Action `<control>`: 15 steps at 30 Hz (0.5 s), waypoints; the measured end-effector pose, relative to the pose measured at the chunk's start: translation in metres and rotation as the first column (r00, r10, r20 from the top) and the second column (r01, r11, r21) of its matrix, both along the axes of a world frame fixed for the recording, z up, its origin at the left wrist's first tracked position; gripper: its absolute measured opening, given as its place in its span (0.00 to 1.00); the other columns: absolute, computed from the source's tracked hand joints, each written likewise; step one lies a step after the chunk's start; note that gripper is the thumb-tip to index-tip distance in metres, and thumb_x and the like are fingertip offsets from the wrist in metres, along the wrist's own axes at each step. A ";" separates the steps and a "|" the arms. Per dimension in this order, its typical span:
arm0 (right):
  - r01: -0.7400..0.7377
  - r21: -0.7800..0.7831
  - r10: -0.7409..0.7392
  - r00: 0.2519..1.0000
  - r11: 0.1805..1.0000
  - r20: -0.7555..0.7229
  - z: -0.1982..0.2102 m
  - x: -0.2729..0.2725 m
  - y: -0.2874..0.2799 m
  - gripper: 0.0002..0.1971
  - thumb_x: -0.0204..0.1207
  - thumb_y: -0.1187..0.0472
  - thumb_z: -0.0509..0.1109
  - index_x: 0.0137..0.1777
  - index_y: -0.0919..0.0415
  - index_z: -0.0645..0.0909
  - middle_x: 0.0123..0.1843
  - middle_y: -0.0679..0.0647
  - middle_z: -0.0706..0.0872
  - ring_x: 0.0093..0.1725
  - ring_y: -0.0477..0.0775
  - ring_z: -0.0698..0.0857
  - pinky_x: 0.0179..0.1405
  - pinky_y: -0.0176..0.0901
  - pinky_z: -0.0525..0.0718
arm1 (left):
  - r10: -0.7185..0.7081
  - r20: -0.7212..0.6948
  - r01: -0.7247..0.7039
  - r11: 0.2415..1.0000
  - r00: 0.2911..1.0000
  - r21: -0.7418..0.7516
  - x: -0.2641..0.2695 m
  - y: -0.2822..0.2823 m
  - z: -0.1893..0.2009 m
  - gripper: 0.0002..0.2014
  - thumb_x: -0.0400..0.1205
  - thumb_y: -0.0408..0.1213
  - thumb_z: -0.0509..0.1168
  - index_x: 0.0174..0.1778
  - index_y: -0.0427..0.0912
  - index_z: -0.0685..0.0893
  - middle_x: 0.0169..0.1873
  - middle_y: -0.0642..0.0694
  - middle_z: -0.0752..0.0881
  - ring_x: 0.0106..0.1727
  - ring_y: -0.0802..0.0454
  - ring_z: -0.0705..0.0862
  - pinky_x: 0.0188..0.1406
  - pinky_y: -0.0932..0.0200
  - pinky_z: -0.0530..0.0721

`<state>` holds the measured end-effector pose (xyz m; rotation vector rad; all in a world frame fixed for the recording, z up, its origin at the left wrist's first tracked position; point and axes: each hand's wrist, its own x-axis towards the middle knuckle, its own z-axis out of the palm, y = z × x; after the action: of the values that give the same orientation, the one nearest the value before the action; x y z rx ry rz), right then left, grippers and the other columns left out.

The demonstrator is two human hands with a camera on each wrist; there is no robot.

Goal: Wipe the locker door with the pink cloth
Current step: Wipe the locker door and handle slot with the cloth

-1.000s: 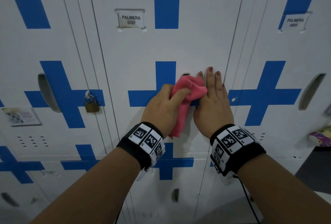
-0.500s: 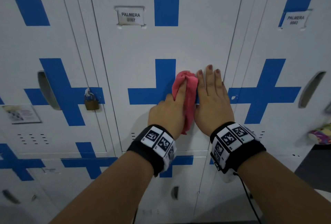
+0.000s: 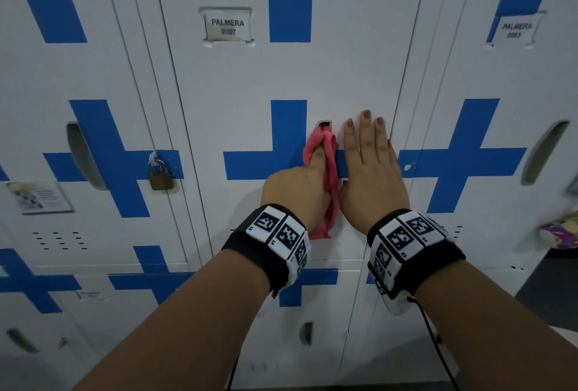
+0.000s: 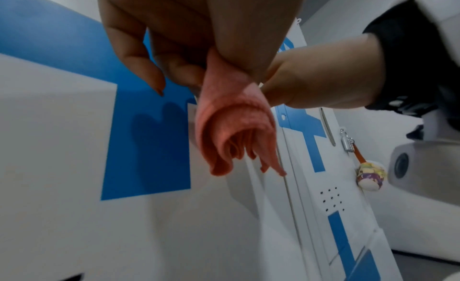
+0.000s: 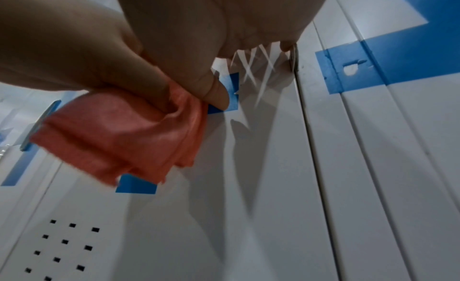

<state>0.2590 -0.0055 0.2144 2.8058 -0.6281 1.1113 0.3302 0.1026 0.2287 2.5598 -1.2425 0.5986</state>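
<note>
The white locker door (image 3: 247,84) with a blue cross and a "PALMERA" label fills the middle of the head view. My left hand (image 3: 297,190) grips the bunched pink cloth (image 3: 328,178) against the door's blue bar; the cloth's loose end (image 4: 236,132) hangs below my fist, also seen as the pink cloth (image 5: 119,136) in the right wrist view. My right hand (image 3: 369,165) lies flat on the door just right of the cloth, fingers straight and pointing up, near the door's right edge. The right thumb (image 5: 214,88) touches the cloth's side.
The left neighbouring locker carries a brass padlock (image 3: 160,176) and a paper sticker (image 3: 39,196). The right locker has a recessed handle (image 3: 544,153), and a colourful keychain object (image 3: 560,231) hangs at the far right. More lockers run below.
My left hand has shifted right and narrowed the cloth into a tighter vertical bunch beside the right hand. The right hand has stayed flat on the door.
</note>
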 end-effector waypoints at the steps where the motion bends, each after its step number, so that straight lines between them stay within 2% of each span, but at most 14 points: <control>1: 0.001 0.003 -0.001 1.000 1.000 -0.002 0.000 0.000 0.000 0.41 0.72 0.62 0.56 0.82 0.58 0.39 0.84 0.58 0.36 0.82 0.58 0.35 0.81 0.56 0.45 | -0.008 0.021 0.007 1.000 1.000 0.028 0.001 0.002 -0.001 0.32 0.82 0.41 0.56 0.81 0.45 0.50 0.28 0.48 0.74 0.25 0.46 0.72 0.28 0.55 0.69; 4: 0.014 0.005 -0.014 1.000 1.000 -0.008 -0.001 0.000 -0.001 0.46 0.69 0.67 0.61 0.82 0.57 0.37 0.84 0.57 0.34 0.82 0.57 0.34 0.81 0.55 0.44 | -0.022 0.094 0.015 0.997 0.995 0.072 0.006 0.007 -0.005 0.31 0.81 0.41 0.58 0.80 0.46 0.53 0.29 0.49 0.74 0.27 0.45 0.73 0.28 0.55 0.70; 9: 0.029 0.001 -0.029 0.999 1.000 -0.023 -0.001 0.002 -0.001 0.47 0.68 0.69 0.61 0.82 0.57 0.36 0.83 0.57 0.33 0.81 0.57 0.33 0.81 0.54 0.42 | -0.040 0.161 0.025 0.995 0.986 0.092 0.010 0.009 -0.005 0.25 0.80 0.41 0.59 0.74 0.46 0.64 0.26 0.50 0.74 0.24 0.47 0.71 0.26 0.56 0.67; 12: 0.034 -0.001 -0.034 0.999 0.999 -0.033 0.000 0.001 0.000 0.45 0.70 0.67 0.60 0.82 0.57 0.36 0.83 0.57 0.33 0.81 0.58 0.32 0.81 0.54 0.41 | -0.045 0.157 0.025 0.992 0.987 0.126 0.006 0.006 -0.006 0.21 0.79 0.40 0.61 0.68 0.42 0.70 0.23 0.51 0.69 0.23 0.48 0.70 0.25 0.56 0.67; 15: 0.033 -0.006 -0.033 0.998 0.999 -0.046 0.001 0.000 0.001 0.41 0.73 0.60 0.56 0.82 0.58 0.36 0.83 0.58 0.33 0.81 0.58 0.32 0.81 0.55 0.41 | -0.071 0.120 0.055 0.990 0.990 0.127 0.002 0.003 -0.007 0.13 0.79 0.40 0.60 0.57 0.39 0.75 0.26 0.50 0.72 0.25 0.47 0.72 0.27 0.56 0.67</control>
<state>0.2587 -0.0043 0.2152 2.7973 -0.6632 1.0373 0.3325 0.1055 0.2217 2.6059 -1.4389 0.6981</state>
